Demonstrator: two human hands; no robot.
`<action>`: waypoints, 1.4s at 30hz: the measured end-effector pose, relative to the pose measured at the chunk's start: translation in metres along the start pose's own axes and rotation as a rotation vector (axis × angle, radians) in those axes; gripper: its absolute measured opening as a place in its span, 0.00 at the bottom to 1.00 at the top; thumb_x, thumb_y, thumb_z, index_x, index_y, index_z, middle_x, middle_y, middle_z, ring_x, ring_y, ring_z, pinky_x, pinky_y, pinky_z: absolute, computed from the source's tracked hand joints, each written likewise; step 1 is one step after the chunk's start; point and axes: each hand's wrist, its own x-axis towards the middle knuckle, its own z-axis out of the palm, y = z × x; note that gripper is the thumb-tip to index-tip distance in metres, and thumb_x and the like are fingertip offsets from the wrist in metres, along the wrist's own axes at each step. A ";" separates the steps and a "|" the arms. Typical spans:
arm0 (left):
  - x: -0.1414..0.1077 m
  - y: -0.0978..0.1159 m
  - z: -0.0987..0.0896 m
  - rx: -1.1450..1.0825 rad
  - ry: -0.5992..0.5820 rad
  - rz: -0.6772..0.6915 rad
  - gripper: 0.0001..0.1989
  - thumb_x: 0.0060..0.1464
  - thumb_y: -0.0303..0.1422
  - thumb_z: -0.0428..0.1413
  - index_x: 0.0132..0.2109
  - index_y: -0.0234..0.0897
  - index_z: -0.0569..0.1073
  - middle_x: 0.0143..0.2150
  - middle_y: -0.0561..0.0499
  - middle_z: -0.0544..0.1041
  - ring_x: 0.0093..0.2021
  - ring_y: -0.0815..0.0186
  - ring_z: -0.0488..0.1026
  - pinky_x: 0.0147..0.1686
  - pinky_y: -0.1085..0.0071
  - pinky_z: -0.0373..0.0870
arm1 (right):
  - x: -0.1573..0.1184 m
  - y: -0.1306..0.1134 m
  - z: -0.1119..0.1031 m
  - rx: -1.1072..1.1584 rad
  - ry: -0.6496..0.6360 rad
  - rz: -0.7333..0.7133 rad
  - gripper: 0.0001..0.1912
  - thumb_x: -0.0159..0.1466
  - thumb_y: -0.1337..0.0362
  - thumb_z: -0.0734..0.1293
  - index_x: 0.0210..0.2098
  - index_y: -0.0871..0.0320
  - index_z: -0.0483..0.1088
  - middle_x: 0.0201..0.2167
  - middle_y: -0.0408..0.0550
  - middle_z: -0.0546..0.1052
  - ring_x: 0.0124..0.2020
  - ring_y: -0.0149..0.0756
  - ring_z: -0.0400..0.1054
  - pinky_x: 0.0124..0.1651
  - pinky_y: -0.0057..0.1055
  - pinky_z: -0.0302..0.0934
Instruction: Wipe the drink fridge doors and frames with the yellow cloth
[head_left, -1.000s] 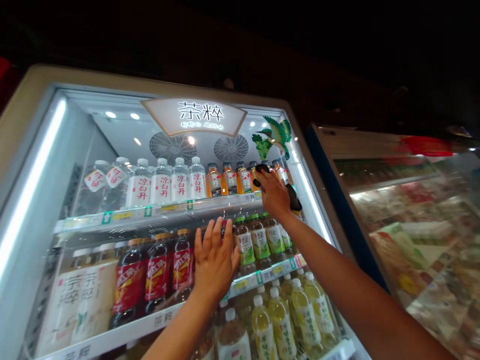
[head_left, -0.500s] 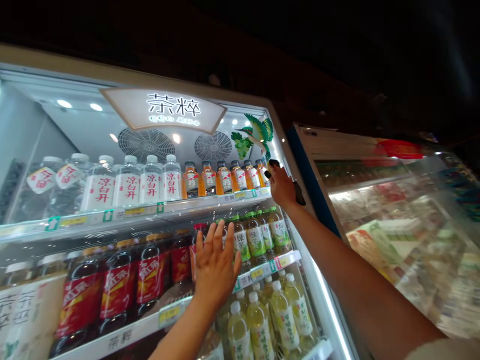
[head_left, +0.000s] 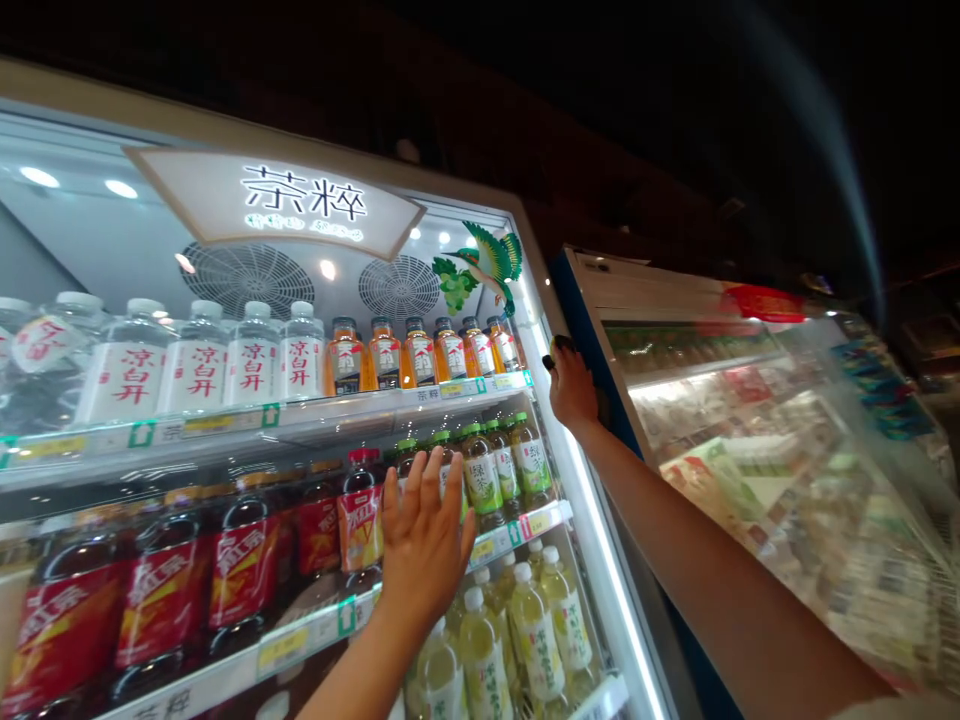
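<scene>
A lit display fridge (head_left: 517,240) holds rows of bottled drinks. My left hand (head_left: 426,530) is raised before the middle shelf, fingers upright and spread, holding nothing. It stands in front of the green-capped tea bottles (head_left: 480,475) and beside a red-labelled bottle (head_left: 360,515). Farther right, my right hand (head_left: 571,385) is at the fridge's right edge, its fingers curled. Small black pieces show at its fingertips; what they belong to is hidden. Orange drink bottles (head_left: 416,355) stand on the upper shelf to its left.
Large white-capped water bottles (head_left: 202,355) fill the upper left shelf, with dark red-labelled bottles (head_left: 244,560) below. Pale yellow bottles (head_left: 536,630) stand at the lower right. A second glass-fronted cooler (head_left: 675,300) with packaged goods is on the right.
The view has shifted, so the fridge shelves appear farther left. My right hand has moved from beside the orange bottles to the fridge's right edge. My left hand remains raised with fingers spread.
</scene>
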 end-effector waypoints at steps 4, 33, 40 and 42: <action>-0.017 0.010 0.000 -0.038 -0.009 0.017 0.33 0.64 0.41 0.57 0.71 0.35 0.63 0.72 0.36 0.64 0.73 0.45 0.59 0.75 0.43 0.43 | -0.066 0.043 0.009 0.014 0.088 -0.046 0.28 0.74 0.63 0.52 0.72 0.56 0.59 0.70 0.59 0.66 0.72 0.58 0.55 0.68 0.63 0.56; -0.090 -0.022 -0.071 0.049 -0.193 -0.031 0.32 0.63 0.38 0.57 0.72 0.39 0.62 0.72 0.36 0.63 0.74 0.47 0.56 0.74 0.44 0.46 | -0.168 -0.034 -0.041 0.139 -0.228 -0.592 0.30 0.70 0.71 0.59 0.69 0.43 0.64 0.69 0.43 0.69 0.74 0.48 0.54 0.74 0.60 0.48; -0.095 -0.046 -0.096 0.092 -0.321 -0.018 0.33 0.63 0.41 0.57 0.71 0.38 0.63 0.73 0.37 0.62 0.74 0.45 0.54 0.74 0.45 0.47 | -0.134 -0.124 -0.020 0.192 -0.127 -0.398 0.32 0.69 0.72 0.59 0.71 0.51 0.61 0.72 0.48 0.64 0.76 0.51 0.48 0.74 0.58 0.51; -0.096 -0.050 -0.101 0.096 -0.349 -0.015 0.34 0.63 0.42 0.57 0.72 0.39 0.62 0.73 0.37 0.62 0.75 0.46 0.54 0.74 0.44 0.45 | -0.152 -0.141 -0.023 0.216 -0.199 -0.532 0.33 0.69 0.73 0.60 0.71 0.50 0.61 0.72 0.45 0.63 0.76 0.47 0.47 0.75 0.55 0.50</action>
